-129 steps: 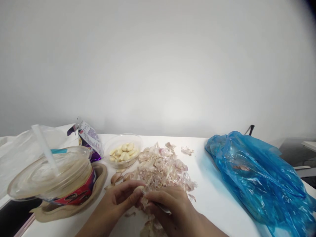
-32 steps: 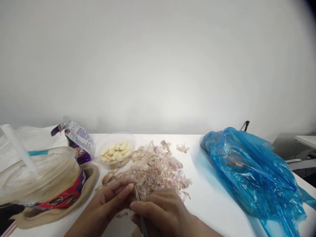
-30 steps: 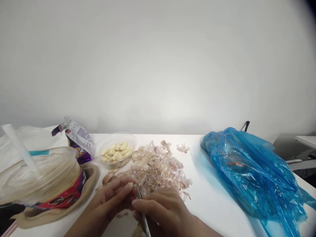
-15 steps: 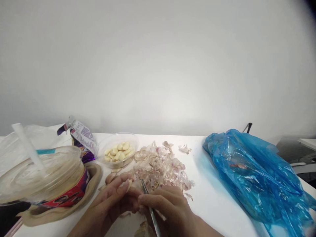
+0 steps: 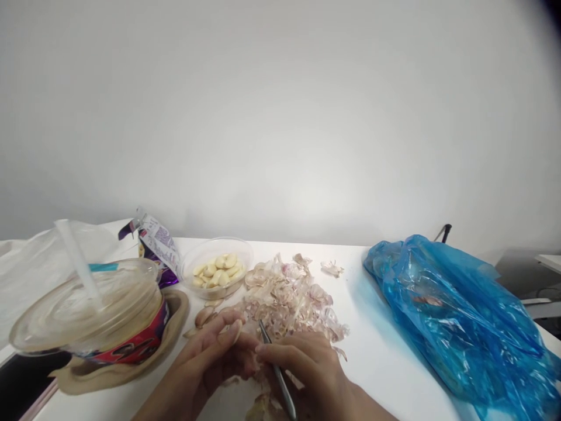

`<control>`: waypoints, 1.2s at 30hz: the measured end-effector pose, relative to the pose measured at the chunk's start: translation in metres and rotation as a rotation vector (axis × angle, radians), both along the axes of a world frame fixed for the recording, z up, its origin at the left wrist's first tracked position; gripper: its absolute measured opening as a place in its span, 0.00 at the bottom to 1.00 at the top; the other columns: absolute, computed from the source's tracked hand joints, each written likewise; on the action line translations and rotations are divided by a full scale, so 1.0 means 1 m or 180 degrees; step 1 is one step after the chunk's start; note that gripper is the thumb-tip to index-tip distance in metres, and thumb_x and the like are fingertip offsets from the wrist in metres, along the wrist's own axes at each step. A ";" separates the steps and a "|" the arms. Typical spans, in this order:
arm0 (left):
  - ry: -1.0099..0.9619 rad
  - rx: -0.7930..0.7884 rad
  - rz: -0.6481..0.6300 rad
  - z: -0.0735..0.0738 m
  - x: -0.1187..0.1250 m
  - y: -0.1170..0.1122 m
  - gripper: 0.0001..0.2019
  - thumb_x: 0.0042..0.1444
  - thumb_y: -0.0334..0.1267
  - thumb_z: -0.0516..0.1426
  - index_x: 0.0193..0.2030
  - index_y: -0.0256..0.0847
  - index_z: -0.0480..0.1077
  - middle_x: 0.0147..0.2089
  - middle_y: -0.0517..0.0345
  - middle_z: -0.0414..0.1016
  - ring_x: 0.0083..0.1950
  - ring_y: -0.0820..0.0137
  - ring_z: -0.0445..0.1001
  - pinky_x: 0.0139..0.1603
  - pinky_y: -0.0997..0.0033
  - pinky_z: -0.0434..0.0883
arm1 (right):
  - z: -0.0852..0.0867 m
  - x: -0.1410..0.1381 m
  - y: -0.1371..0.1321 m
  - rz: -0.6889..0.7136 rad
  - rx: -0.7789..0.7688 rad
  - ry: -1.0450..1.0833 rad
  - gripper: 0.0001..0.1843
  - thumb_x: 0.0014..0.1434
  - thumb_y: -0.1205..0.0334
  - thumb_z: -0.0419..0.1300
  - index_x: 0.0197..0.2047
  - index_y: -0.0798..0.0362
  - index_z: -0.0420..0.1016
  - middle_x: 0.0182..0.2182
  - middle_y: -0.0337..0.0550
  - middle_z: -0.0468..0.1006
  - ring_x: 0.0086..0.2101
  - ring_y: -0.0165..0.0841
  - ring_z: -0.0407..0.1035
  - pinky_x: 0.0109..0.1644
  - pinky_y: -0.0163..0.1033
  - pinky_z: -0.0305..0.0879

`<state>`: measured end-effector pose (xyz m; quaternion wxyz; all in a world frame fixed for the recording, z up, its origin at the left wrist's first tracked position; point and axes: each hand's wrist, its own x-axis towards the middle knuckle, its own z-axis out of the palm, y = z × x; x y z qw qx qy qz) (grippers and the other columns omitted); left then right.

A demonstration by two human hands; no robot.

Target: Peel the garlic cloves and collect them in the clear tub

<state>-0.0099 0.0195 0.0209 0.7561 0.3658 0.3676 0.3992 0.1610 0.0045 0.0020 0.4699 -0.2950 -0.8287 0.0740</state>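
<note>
Head view: you have a white worktop [image 5: 377, 362] in front of you, and I'll place everything against the heap of garlic skins [image 5: 289, 295] at its middle. Well to the right of the heap lies a crumpled blue plastic bag [image 5: 456, 316], the biggest thing on the surface. Well to the left of the heap stands a lidded drink cup [image 5: 100, 310] with a straw [image 5: 76, 263] leaning out of its top. Just left of the heap, at its far edge, sits a clear bowl [image 5: 218, 239] holding peeled cloves [image 5: 219, 270]. Further left of the heap, behind that bowl, a purple packet [image 5: 155, 248] stands torn open. Your two hands meet at the near edge of the heap. Your left hand [image 5: 205, 359] comes in from the heap's near left, and its fingers are curled together, pinching a small pale garlic clove [image 5: 235, 331] that is mostly hidden. Your right hand [image 5: 307, 374] is just below the heap, its fingers pressed together around a thin metal tool [image 5: 264, 334]. The tool's tip points up at the clove, right at the heap's near edge. A few unpeeled cloves [image 5: 204, 316] lie loose at the heap's near left, between it and the cup
</note>
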 end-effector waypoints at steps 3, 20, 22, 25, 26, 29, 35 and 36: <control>-0.0034 0.0075 -0.0052 0.001 0.000 -0.001 0.11 0.57 0.36 0.50 0.28 0.38 0.69 0.24 0.60 0.69 0.27 0.73 0.66 0.30 0.73 0.63 | 0.005 0.001 -0.002 0.0013 -0.0058 -0.0067 0.11 0.57 0.67 0.50 0.44 0.53 0.65 0.24 0.39 0.75 0.23 0.27 0.68 0.27 0.31 0.61; -0.0243 -0.0014 0.0046 -0.004 0.000 -0.006 0.08 0.55 0.37 0.53 0.29 0.39 0.69 0.25 0.61 0.72 0.27 0.73 0.69 0.31 0.73 0.65 | 0.005 0.002 -0.006 0.0084 -0.0009 -0.0271 0.15 0.55 0.72 0.50 0.47 0.54 0.63 0.25 0.41 0.76 0.23 0.29 0.69 0.29 0.33 0.63; -0.0249 -0.0030 0.0052 -0.004 0.000 -0.007 0.08 0.56 0.37 0.52 0.29 0.39 0.69 0.25 0.60 0.73 0.28 0.73 0.69 0.32 0.73 0.65 | -0.001 0.002 -0.003 0.0063 0.0038 -0.0300 0.15 0.55 0.72 0.50 0.47 0.54 0.63 0.26 0.41 0.76 0.23 0.29 0.68 0.28 0.33 0.62; -0.0260 0.0005 0.0047 -0.003 -0.001 -0.006 0.06 0.56 0.37 0.52 0.31 0.39 0.68 0.28 0.59 0.74 0.29 0.73 0.70 0.33 0.72 0.65 | -0.003 0.003 -0.001 0.0016 0.0114 -0.0317 0.15 0.56 0.72 0.49 0.46 0.54 0.64 0.24 0.41 0.75 0.22 0.29 0.68 0.27 0.33 0.62; -0.0244 0.0029 0.0049 -0.002 -0.001 -0.005 0.06 0.55 0.37 0.52 0.31 0.39 0.68 0.29 0.59 0.75 0.29 0.73 0.70 0.33 0.72 0.65 | -0.002 0.003 -0.001 -0.0009 0.0140 -0.0320 0.15 0.56 0.72 0.49 0.46 0.54 0.64 0.23 0.40 0.74 0.22 0.29 0.67 0.27 0.33 0.61; -0.0107 0.0078 0.0113 0.001 -0.001 -0.005 0.05 0.54 0.37 0.54 0.32 0.39 0.67 0.27 0.59 0.74 0.28 0.73 0.69 0.32 0.72 0.65 | 0.001 0.004 -0.001 -0.0030 0.0198 -0.0293 0.15 0.55 0.73 0.47 0.46 0.54 0.64 0.22 0.40 0.73 0.21 0.28 0.66 0.25 0.32 0.61; 0.0106 0.0069 0.0124 0.004 -0.001 -0.005 0.03 0.54 0.35 0.54 0.35 0.39 0.65 0.24 0.61 0.73 0.28 0.73 0.69 0.29 0.74 0.63 | 0.002 0.002 -0.001 0.0044 0.0163 -0.0164 0.14 0.55 0.73 0.49 0.46 0.55 0.63 0.25 0.41 0.74 0.23 0.29 0.67 0.27 0.33 0.61; 0.0080 0.0062 0.0104 0.003 0.000 -0.005 0.03 0.54 0.35 0.54 0.35 0.40 0.64 0.24 0.61 0.73 0.27 0.73 0.69 0.29 0.74 0.63 | 0.002 0.002 -0.001 0.0041 0.0155 -0.0153 0.14 0.55 0.73 0.49 0.46 0.55 0.63 0.26 0.41 0.75 0.24 0.29 0.67 0.27 0.33 0.61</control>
